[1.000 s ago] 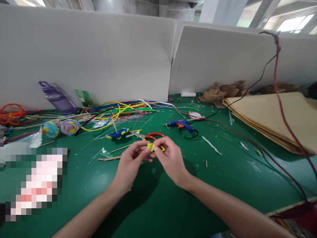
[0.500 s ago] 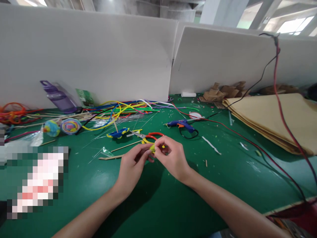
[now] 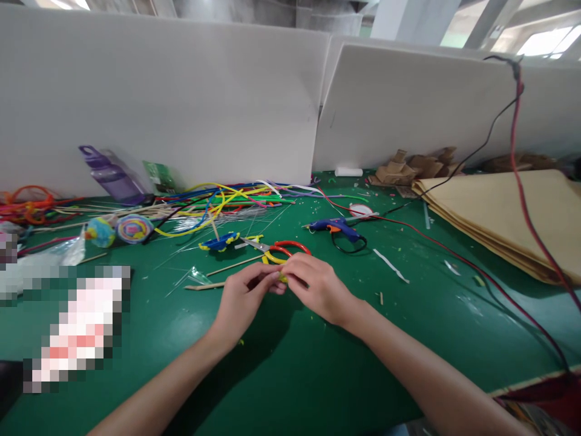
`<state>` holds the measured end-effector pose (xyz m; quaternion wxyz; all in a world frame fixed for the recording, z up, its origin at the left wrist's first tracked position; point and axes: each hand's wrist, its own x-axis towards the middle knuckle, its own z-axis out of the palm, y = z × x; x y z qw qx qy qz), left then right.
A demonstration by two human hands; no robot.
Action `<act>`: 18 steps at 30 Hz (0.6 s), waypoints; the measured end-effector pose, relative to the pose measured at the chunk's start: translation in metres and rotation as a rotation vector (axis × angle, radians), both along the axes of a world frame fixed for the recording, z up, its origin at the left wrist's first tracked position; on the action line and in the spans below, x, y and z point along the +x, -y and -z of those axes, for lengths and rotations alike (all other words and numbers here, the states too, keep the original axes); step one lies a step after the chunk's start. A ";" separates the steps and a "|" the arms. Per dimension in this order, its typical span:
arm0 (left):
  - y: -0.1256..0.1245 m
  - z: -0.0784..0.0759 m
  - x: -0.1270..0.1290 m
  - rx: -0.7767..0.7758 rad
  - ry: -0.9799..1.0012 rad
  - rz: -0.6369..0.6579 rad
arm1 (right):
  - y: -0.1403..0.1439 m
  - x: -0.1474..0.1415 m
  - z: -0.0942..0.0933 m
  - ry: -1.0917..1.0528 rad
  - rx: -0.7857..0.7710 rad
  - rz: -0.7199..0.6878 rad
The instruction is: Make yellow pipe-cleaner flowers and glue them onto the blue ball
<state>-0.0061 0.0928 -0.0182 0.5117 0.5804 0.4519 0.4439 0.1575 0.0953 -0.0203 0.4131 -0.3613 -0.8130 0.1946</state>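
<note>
Between the fingertips of both hands is a small yellow piece (image 3: 283, 277), mostly covered, so its kind is unclear. My left hand (image 3: 247, 300) pinches it from the left, and my right hand (image 3: 320, 287) pinches it from the right with curled fingers. Just behind the hands lie scissors (image 3: 290, 247) with red and yellow handles, blades pointing left. A small blue and yellow craft piece (image 3: 219, 242) with a stick standing up from it sits beyond the left hand. Thin wooden sticks (image 3: 233, 265) lie left of the scissors.
A blue glue gun (image 3: 336, 227) lies beyond the right hand, its cable running right. Colourful pipe cleaners (image 3: 227, 197) heap along the white partition (image 3: 181, 103). A purple bottle (image 3: 111, 175) leans at the back left. Brown paper sheets (image 3: 499, 218) are stacked right.
My right-hand fingers have closed further over the yellow piece and hide more of it. Both hands stay together in nearly the same place; the view has shifted slightly.
</note>
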 end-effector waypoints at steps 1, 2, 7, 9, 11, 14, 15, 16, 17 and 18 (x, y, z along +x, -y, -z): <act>-0.001 0.000 0.000 -0.016 0.014 -0.006 | -0.001 0.001 0.000 -0.024 -0.022 0.013; -0.002 0.001 0.000 -0.031 0.037 -0.019 | -0.001 0.000 0.000 -0.064 -0.061 0.038; -0.002 0.003 0.002 -0.107 0.228 -0.082 | 0.001 -0.007 -0.002 -0.257 -0.251 0.161; -0.002 0.004 0.002 -0.126 0.247 -0.073 | 0.002 -0.010 -0.003 -0.301 -0.285 0.178; -0.002 0.005 0.002 -0.126 0.236 -0.055 | 0.003 -0.012 -0.003 -0.343 -0.330 0.174; -0.002 0.005 0.001 -0.076 0.182 -0.011 | 0.001 -0.012 -0.003 -0.414 -0.437 0.148; -0.002 0.004 0.001 -0.041 0.148 0.001 | 0.000 -0.011 -0.004 -0.436 -0.486 0.131; -0.001 0.003 0.000 0.001 0.112 0.009 | -0.001 -0.011 -0.004 -0.458 -0.545 0.109; 0.000 0.002 0.000 0.044 0.078 0.009 | -0.002 -0.010 -0.005 -0.481 -0.613 0.082; 0.000 0.002 0.000 0.083 0.049 0.003 | -0.003 -0.009 -0.005 -0.507 -0.683 0.055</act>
